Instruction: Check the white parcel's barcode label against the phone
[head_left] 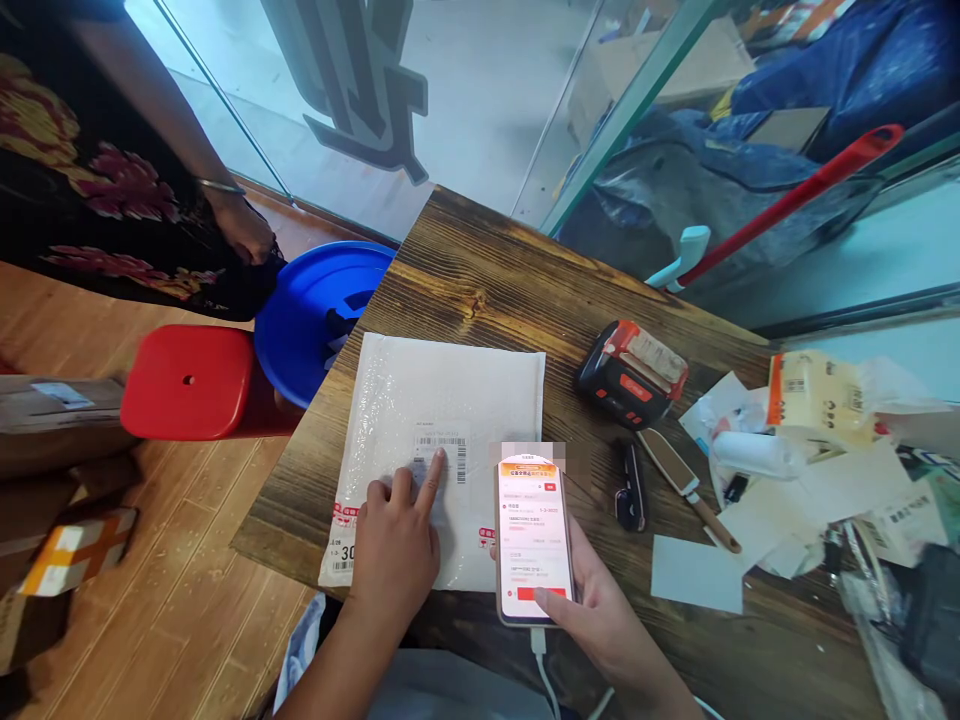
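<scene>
A white padded mailer (480,390) lies flat on the wooden table before me, with a barcode label (450,462) near its middle. On the mailer rests my left hand (397,530), palm down and holding nothing. Its index finger is stretched out onto the label, and the other fingers are slightly bent. My right hand (592,595) grips a smartphone (532,540) over the mailer's lower right corner. The thumb touches a red button low on the lit screen. A white charging cable (538,645) is plugged into the phone's bottom end.
A black and red label printer (634,375), a dark stapler-like item (628,485) and a brown-handled knife (686,485) lie right of the mailer. Papers and a tissue pack (817,400) crowd the table's right. Beyond the left edge are a red stool (187,380), a blue bin (300,320) and a standing person.
</scene>
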